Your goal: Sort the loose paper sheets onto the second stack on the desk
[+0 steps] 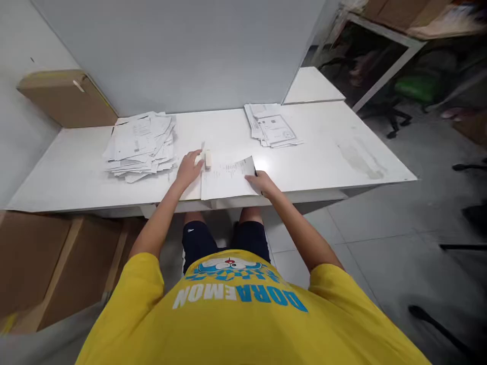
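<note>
A printed paper sheet [227, 180] lies at the near edge of the white table [323, 152]. My right hand [262, 183] grips its right edge, fingers closed over the paper. My left hand [189, 169] rests on the table at the sheet's left side, fingers stretched toward a small white stapler-like object [207, 158] that lies just past the fingertips. I cannot tell whether the fingers touch it.
A loose, messy pile of papers [140, 146] sits at the left of the table, a neater stack [272, 129] at the back right. A grey partition [182, 56] backs the table. Cardboard boxes [66, 96] stand left and below. Chairs stand on the floor at right.
</note>
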Tool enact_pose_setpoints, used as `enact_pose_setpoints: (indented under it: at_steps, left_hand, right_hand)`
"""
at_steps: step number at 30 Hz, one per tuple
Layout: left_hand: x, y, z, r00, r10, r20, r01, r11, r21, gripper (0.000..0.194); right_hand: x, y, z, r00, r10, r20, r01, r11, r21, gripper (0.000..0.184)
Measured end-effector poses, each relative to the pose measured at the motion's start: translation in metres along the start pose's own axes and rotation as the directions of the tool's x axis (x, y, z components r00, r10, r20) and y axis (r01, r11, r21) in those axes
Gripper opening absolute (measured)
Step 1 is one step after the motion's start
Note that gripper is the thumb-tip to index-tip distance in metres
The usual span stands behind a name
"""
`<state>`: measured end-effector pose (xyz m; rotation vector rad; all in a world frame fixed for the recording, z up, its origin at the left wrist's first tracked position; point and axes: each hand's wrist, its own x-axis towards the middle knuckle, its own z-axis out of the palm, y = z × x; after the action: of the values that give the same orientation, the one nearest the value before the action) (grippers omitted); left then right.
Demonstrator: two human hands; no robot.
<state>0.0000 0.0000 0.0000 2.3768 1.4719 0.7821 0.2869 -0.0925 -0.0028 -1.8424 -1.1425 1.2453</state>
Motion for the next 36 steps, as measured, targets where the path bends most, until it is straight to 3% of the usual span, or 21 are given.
enact_pose_setpoints:
  at_steps: [4,10,17,23,26,29,31,33,35,36]
  left_hand:
    - [0.01,0.01,0.011,0.986,0.068,0.152,-0.067,0.998,-0.011,0.045]
    - [-0.001,0.021,0.022,0.995,0.038,0.088,-0.045,0.996,0.081,0.05]
    - [-0.009,0.034,0.021,0.984,0.071,0.164,-0.113,0.957,0.265,0.051]
    - [-0.01,0.032,0.021,0.989,0.052,0.136,-0.084,0.966,0.245,0.052]
    - [-0.009,0.028,0.021,0.993,0.042,0.108,-0.064,0.978,0.199,0.055]
    - [-0.008,0.027,0.02,0.995,0.034,0.089,-0.048,0.987,0.153,0.059]
    - [-0.008,0.027,0.019,0.995,0.036,0.092,-0.049,0.989,0.14,0.061]
    - [-0.008,0.026,0.019,0.995,0.043,0.087,-0.054,0.99,0.13,0.063]
    - [-0.008,0.024,0.022,0.996,0.048,0.072,-0.055,0.992,0.111,0.065]
    - [-0.009,0.022,0.024,0.997,0.05,0.066,-0.056,0.994,0.096,0.066]
  right_hand:
    - [-0.006,-0.001,-0.002,1.0,-0.004,-0.012,0.004,0.998,-0.057,0.038]
    - [-0.008,0.0,0.0,0.998,-0.046,-0.05,0.038,0.988,-0.147,0.03]
    - [-0.004,0.007,0.0,0.996,-0.042,-0.075,0.033,0.993,-0.116,0.033]
    - [-0.003,0.007,-0.002,0.998,-0.039,-0.047,0.035,0.996,-0.085,0.034]
    - [-0.007,0.009,-0.013,0.997,-0.05,-0.055,0.042,0.989,-0.139,0.031]
    - [-0.002,0.011,-0.042,0.988,-0.038,-0.151,0.022,0.994,-0.104,0.033]
    - [0.016,0.009,-0.067,0.939,-0.029,-0.344,0.03,1.0,-0.002,0.036]
    - [0.047,-0.001,-0.089,0.802,-0.042,-0.596,0.109,0.991,0.076,0.041]
    - [0.086,-0.016,-0.102,0.688,-0.037,-0.725,0.163,0.981,0.105,0.045]
    - [0.105,-0.025,-0.105,0.669,0.01,-0.744,0.126,0.984,0.127,0.046]
